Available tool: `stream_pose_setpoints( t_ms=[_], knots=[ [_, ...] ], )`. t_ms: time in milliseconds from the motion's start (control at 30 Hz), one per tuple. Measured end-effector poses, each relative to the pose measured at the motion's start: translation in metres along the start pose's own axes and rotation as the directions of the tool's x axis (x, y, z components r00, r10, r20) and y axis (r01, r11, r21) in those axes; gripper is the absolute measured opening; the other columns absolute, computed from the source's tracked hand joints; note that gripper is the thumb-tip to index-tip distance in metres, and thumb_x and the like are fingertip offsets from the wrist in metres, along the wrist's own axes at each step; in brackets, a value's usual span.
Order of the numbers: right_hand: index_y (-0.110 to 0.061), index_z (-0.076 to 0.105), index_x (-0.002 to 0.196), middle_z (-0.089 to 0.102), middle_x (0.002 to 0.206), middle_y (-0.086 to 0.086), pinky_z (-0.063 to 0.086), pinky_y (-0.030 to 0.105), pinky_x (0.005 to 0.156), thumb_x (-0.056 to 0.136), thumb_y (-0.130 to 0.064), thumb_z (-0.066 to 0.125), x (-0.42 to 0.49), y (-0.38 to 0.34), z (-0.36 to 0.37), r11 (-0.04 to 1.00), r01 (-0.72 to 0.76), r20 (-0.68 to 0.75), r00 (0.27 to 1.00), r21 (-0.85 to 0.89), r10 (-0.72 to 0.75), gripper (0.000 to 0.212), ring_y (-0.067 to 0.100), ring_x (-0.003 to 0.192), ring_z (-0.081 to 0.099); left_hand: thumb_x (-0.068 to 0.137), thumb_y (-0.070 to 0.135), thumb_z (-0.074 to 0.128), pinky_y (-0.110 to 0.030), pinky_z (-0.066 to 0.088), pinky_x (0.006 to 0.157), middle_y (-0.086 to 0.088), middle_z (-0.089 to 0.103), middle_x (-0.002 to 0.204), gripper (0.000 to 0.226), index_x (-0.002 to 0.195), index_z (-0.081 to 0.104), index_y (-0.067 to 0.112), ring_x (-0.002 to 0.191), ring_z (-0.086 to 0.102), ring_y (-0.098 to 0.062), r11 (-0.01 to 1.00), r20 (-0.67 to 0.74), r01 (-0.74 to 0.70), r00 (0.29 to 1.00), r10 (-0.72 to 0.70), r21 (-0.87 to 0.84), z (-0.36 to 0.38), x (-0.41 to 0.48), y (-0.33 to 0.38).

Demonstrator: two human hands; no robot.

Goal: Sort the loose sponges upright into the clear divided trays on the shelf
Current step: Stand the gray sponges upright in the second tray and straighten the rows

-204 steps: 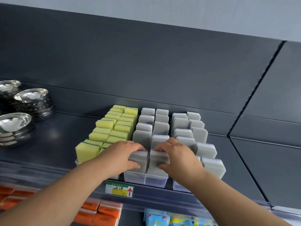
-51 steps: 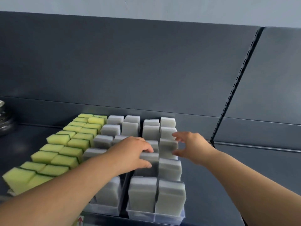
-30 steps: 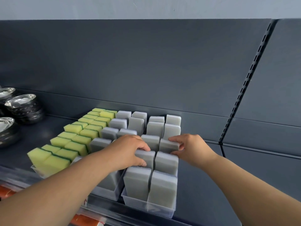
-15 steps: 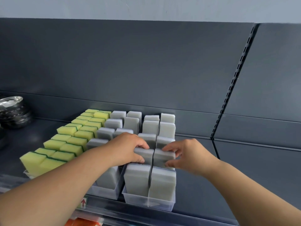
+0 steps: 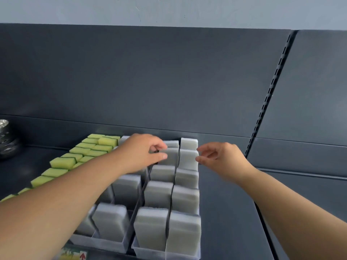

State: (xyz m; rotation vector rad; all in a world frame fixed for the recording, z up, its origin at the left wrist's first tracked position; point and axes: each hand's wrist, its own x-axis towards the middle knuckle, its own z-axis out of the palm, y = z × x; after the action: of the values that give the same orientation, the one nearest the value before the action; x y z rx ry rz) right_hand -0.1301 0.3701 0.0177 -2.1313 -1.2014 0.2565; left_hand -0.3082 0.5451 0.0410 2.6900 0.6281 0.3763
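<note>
Grey sponges (image 5: 185,234) stand upright in two clear divided trays (image 5: 150,253) at the shelf's front. Yellow-green sponges (image 5: 62,163) fill the rows to the left. My left hand (image 5: 140,152) reaches over the middle tray, and its thumb and fingers pinch the top of a grey sponge (image 5: 170,158) in the second row from the back. My right hand (image 5: 221,158) is beside the right tray, fingers loosely curved. Its fingertips touch the right edge of the neighbouring grey sponge (image 5: 187,160). My left forearm hides part of the middle tray.
Stacked steel bowls (image 5: 5,139) sit at the far left of the dark shelf (image 5: 232,212). A slotted upright (image 5: 270,91) runs down the back panel on the right. A price label (image 5: 75,255) is on the shelf's front edge.
Both hands have moved back from the second row at the front to the second row from the back. The view has tilted down and closer to the trays.
</note>
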Motion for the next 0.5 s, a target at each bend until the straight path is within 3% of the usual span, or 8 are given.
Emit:
stream_pose_setpoints(
  t_ms=[67,200,333,500],
  knots=[
    [-0.031,0.064,0.116,0.065,0.104,-0.013,0.042,0.014,0.079,0.083,-0.037,0.070,0.021,0.010,0.004,0.998,-0.019,0.039,0.999,-0.062,0.022,0.034,0.004,0.093,0.059,0.085,0.037,0.065,-0.020,0.040,0.083,0.012,0.065,0.108,0.029,0.113,0.065,0.031,0.100,0.059,-0.006,0.998,0.000,0.009,1.000,-0.009,0.063,0.007,0.026,-0.003],
    [-0.030,0.057,0.125,0.061,0.120,-0.011,0.046,0.023,0.090,0.081,-0.035,0.072,0.051,0.024,0.019,0.988,0.012,0.154,0.988,-0.156,0.013,0.047,0.012,0.103,0.060,0.087,0.036,0.063,-0.020,0.036,0.082,0.008,0.062,0.115,0.036,0.123,0.060,0.031,0.102,0.053,-0.010,0.980,0.132,0.027,0.990,-0.054,0.197,0.028,0.063,-0.014],
    [-0.031,0.057,0.126,0.063,0.116,-0.011,0.047,0.022,0.089,0.076,-0.032,0.076,0.062,0.035,0.033,0.990,0.060,0.208,0.978,-0.129,-0.032,0.053,0.010,0.096,0.061,0.078,0.037,0.072,-0.028,0.044,0.093,0.011,0.059,0.115,0.042,0.118,0.061,0.033,0.107,0.055,-0.011,0.964,0.210,0.035,0.973,-0.092,0.262,0.044,0.075,-0.022],
    [-0.035,0.060,0.122,0.060,0.109,-0.013,0.042,0.013,0.080,0.078,-0.029,0.075,0.061,0.042,0.037,0.981,0.168,0.133,0.979,-0.096,-0.154,0.047,0.006,0.083,0.056,0.068,0.038,0.080,-0.032,0.045,0.091,0.013,0.054,0.100,0.041,0.105,0.063,0.033,0.099,0.051,-0.009,0.971,0.188,0.060,0.976,-0.105,0.231,0.050,0.073,-0.022]
  ],
)
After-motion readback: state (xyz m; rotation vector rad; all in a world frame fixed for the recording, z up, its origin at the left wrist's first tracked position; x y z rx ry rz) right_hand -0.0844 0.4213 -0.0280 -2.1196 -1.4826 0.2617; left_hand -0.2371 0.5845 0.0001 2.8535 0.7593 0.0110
